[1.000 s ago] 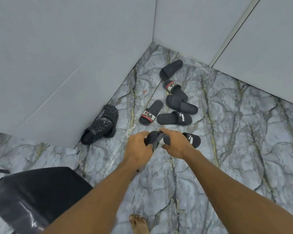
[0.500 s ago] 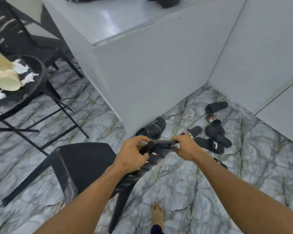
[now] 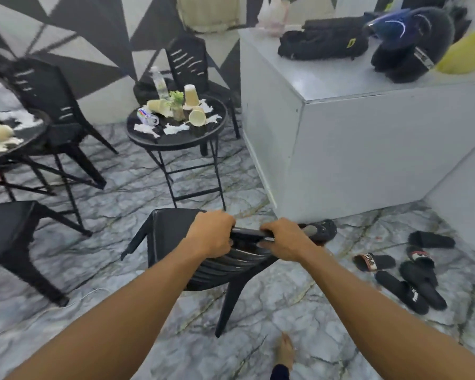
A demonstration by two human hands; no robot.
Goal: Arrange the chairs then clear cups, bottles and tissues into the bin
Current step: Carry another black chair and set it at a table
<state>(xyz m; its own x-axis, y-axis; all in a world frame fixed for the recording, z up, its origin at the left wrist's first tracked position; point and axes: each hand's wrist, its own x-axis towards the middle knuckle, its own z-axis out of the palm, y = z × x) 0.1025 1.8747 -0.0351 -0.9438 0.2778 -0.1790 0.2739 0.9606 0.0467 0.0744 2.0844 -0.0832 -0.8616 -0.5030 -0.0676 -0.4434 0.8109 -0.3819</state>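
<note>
The black plastic chair (image 3: 176, 242) is gripped at its top rail by both hands — the left hand (image 3: 211, 233) and right hand (image 3: 284, 239) are clamped on it side by side. Beyond it, the round black metal table (image 3: 176, 139) is littered with beige paper cups (image 3: 191, 96), white crumpled tissues (image 3: 176, 129) and a clear plastic bottle (image 3: 159, 83)

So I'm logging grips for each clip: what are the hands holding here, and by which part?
Both the left hand and the right hand grip the black chair by the top edge of its backrest, side by side.
</note>
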